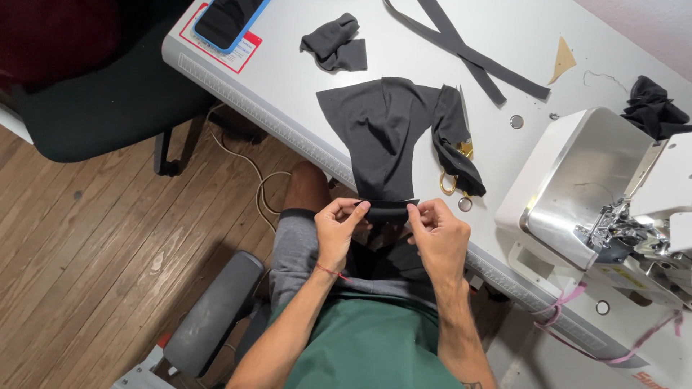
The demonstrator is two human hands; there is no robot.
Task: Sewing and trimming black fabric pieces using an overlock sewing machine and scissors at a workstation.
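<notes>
Nearest, off the bench's near edge, the left hand and right hand each pinch an end of the folded hem of the dark fabric piece, fingers curled close. That hem runs left to right; the fabric's long axis runs from the hands far onto the bench. Just right lie gold-handled scissors, then a white sewing machine. Farther off, dark strips cross.

Single head cam, looking steeply down — close over lap, table edge
</notes>
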